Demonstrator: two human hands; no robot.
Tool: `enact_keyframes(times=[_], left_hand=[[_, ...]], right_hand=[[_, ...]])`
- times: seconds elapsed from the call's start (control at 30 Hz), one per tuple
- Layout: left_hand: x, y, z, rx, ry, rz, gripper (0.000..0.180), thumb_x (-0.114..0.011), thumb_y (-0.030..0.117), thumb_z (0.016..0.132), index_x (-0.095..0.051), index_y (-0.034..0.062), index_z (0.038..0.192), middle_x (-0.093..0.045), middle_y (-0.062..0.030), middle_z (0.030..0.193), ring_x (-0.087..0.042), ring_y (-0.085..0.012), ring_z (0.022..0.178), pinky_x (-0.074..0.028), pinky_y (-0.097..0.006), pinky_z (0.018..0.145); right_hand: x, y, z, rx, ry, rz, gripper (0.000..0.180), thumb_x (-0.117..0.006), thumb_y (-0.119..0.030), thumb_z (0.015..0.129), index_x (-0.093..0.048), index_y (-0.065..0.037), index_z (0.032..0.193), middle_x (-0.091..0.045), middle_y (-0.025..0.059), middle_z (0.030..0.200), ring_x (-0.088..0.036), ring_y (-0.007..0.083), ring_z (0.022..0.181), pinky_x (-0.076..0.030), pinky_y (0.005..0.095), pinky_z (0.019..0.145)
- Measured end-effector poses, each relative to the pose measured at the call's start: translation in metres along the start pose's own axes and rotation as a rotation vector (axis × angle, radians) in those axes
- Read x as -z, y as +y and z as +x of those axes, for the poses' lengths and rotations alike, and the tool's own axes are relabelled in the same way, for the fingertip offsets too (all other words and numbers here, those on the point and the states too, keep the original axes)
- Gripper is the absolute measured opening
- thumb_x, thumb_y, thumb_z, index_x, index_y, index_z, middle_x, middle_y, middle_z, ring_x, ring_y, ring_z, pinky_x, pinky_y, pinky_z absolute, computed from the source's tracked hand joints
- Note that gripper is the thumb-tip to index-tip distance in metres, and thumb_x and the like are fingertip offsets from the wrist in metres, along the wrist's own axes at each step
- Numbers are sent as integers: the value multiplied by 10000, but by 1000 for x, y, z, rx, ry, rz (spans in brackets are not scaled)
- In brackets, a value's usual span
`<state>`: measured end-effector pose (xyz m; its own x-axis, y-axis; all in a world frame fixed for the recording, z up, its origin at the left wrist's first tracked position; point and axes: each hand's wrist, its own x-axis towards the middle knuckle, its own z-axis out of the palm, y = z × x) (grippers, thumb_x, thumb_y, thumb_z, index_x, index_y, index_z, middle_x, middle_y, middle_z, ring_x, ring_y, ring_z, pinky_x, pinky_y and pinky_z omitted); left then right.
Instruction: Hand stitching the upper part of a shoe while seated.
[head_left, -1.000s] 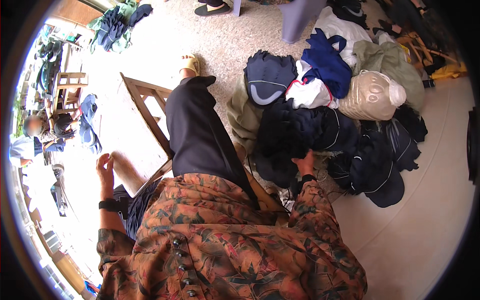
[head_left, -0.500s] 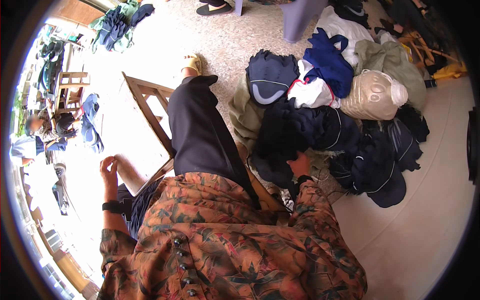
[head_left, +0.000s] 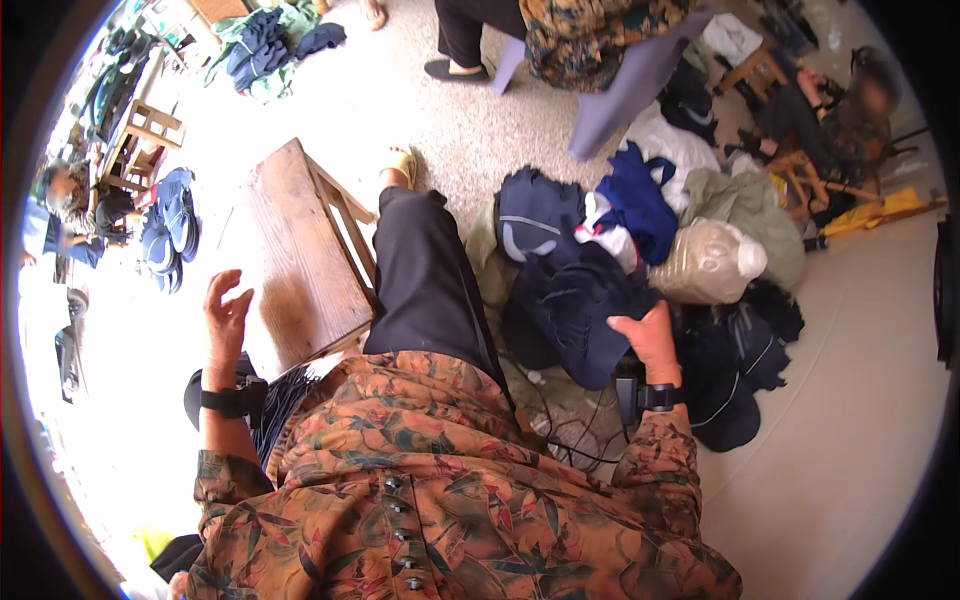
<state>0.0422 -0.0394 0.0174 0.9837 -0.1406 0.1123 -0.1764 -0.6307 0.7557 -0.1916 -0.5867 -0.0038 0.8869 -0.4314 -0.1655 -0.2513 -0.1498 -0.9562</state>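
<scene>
My left hand [head_left: 227,318] is raised beside the wooden bench [head_left: 305,275], fingers loosely bent and apart, with nothing in it. On the right, my right hand [head_left: 650,342] grips the edge of a bundle of dark navy fabric pieces [head_left: 580,315]. Its thumb lies on the near side; the other fingers are partly hidden. The layered pieces fan out over the heap. Behind them sits another navy bundle [head_left: 540,205] with a pale curved band. A bright blue cloth [head_left: 635,205] and a tan plastic jug [head_left: 706,262] lie close by.
Further dark bundles tied with pale string [head_left: 730,375] lie right of my hand. Loose cables [head_left: 575,450] run below the heap. A grey-purple plastic chair [head_left: 625,95] holds a seated person. More navy bundles [head_left: 172,228] lie at the left, near a wooden frame [head_left: 150,130].
My right hand has come up and to the right, spreading the navy fabric bundle into view. My left hand's fingers have opened wider. The whole view has shifted, showing more of the seated person.
</scene>
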Motion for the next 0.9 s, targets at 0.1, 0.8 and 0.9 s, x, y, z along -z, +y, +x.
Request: enact_keyframes(times=[0.1,0.8,0.9], left_hand=[[-7,50,-8,-8,-113,-97,579,-744,139,773,-505,51,1293,-550,-84,1272,-511,-207,1184,-453,-360,904],[17,80,-74,-105,-546,-1219,1134,-870,482,585,-282,32,1444,-365,-83,1442,-331,-200,1336,-243,-356,1118],[8,79,-74,-90,-486,-1183,1118,-900,414,577,-288,34,1433,-413,-60,1402,-407,-166,1266,-343,-333,1057]], right_hand=[[-8,-68,24,144,48,260,569,-667,73,614,-566,-26,1165,-632,23,1026,-608,146,930,-486,287,863],[-222,-189,35,17,-644,677,733,-565,71,551,-467,50,1277,-611,157,1146,-625,306,1014,-503,380,937],[-226,-187,39,0,-684,671,679,-593,37,623,-459,44,1289,-596,160,1180,-612,309,1034,-490,390,950]])
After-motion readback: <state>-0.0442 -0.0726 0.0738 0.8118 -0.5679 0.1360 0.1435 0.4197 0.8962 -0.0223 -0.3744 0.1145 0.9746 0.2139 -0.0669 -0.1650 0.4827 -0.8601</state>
